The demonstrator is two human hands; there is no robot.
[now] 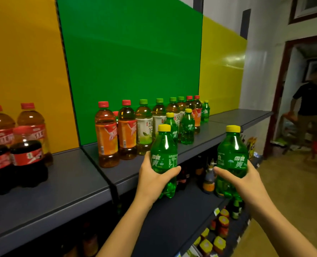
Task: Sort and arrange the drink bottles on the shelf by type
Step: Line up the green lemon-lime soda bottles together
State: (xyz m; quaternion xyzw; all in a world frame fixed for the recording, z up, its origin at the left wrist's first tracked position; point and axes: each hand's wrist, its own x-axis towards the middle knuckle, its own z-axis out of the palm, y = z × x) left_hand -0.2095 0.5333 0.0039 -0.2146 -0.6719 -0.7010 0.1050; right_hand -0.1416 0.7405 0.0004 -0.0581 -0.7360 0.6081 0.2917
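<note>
— While both hands are full, which step is the person on?

— Carrying, by the look of it. The left hand (pixel 154 175) has its fingers (pixel 169 172) wrapped round one green soda bottle (pixel 164 151). The right hand (pixel 246 180) grips a second green soda bottle (pixel 231 156) the same way. Both bottles are upright, yellow caps on top, held in the air just in front of the near edge of the shelf (pixel 70 182). Neither rests on it.

— Where do they belong?

— Probably with their own kind. Two standing sodas (pixel 187 127) are already on the shelf, just in front of the green tea bottles (pixel 144 127). Another one stands at the far right end of the row.

— Is that row sorted?

— Not yet, it seems. Iced tea bottles (pixel 106 134) with red caps stand at the left of the row and again towards its far right, with the green tea between them. The cola bottles (pixel 28 156) stand well apart on the left section of the shelf.

— So what does the next move call for?

— Likely lifting both bottles over the shelf edge and setting them down upright beside the standing sodas. They must not knock the tea bottles close behind, and the fingers should let go only once each base sits flat.
</note>
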